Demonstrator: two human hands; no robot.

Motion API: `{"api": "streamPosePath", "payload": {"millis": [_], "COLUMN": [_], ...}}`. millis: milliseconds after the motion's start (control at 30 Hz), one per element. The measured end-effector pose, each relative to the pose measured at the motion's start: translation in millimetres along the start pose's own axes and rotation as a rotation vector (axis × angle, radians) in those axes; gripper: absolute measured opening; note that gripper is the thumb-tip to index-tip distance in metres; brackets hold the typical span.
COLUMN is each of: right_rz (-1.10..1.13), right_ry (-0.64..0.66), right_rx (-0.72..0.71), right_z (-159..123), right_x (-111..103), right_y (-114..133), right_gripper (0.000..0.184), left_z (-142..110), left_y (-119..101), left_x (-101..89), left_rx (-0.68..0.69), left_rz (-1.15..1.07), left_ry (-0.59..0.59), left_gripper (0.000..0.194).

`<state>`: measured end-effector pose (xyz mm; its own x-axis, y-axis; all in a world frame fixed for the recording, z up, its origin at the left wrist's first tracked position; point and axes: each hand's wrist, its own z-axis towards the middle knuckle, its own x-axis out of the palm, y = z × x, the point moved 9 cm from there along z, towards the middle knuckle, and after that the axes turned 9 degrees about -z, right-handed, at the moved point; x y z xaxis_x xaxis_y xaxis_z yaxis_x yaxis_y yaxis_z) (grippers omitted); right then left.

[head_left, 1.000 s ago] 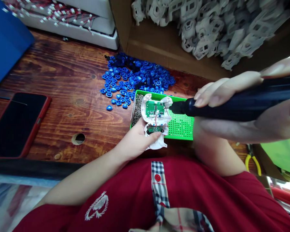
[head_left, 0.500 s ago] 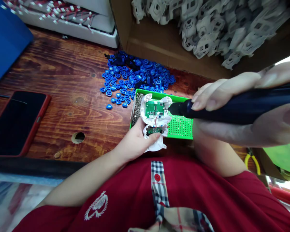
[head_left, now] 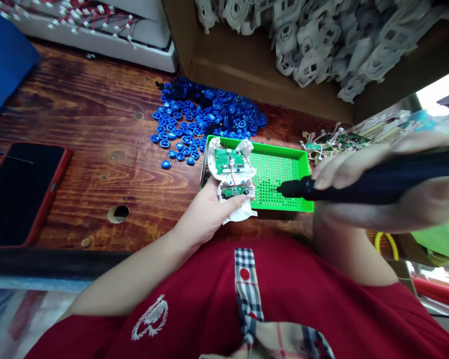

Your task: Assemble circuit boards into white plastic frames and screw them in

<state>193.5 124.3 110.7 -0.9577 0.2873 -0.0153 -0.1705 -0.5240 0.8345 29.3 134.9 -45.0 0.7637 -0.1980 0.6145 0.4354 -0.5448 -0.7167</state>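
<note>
My left hand (head_left: pixel 204 212) grips a white plastic housing (head_left: pixel 239 215) from its lower left, the thumb lying across it. Inside the housing sit a larger green circuit board (head_left: pixel 224 158) and a smaller one (head_left: pixel 232 191), joined by a red wire. My right hand (head_left: pixel 344 169) is wrapped around a dark electric screwdriver (head_left: pixel 381 174), slightly blurred. Its tip points left over the green perforated tray (head_left: pixel 305 172), apart from the housing. Small metal screws lie at the tray's left end, mostly hidden behind the housing.
Many blue plastic pieces (head_left: pixel 187 134) lie beyond the tray. A cardboard box (head_left: pixel 224 62) of white shells stands at the back. A phone (head_left: pixel 20 192) lies at left, near a table hole (head_left: pixel 118 214). Wired circuit boards (head_left: pixel 336 139) are heaped at right; yellow-handled pliers (head_left: pixel 391 244) sit lower.
The screwdriver has drawn back from the larger circuit board, right and downward, with my right hand. The housing has shifted slightly left in my left hand.
</note>
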Motion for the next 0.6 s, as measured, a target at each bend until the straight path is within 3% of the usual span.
{"api": "streamPosePath", "payload": {"millis": [100,233,600], "right_rz": [0.083,0.090,0.085], "right_ry": [-0.012,-0.021,-0.034], "right_rx": [-0.048,-0.048,0.020], "right_z": [-17.6,-34.0,-41.9], "right_x": [-0.2,1.1,2.0], "right_y": [-14.4,-24.4,-37.0], "right_gripper": [0.019,0.019,0.019], "left_z": [0.3,-1.0,-4.0], "left_y": [1.4,1.2,-0.4], "left_x": [0.5,0.8,3.2], "left_rx": [-0.008,-0.006,0.007], "left_rz": [-0.067,-0.089,-0.057], "left_ry": [-0.010,-0.009,-0.013], "left_gripper": [0.057,0.063,0.060]}}
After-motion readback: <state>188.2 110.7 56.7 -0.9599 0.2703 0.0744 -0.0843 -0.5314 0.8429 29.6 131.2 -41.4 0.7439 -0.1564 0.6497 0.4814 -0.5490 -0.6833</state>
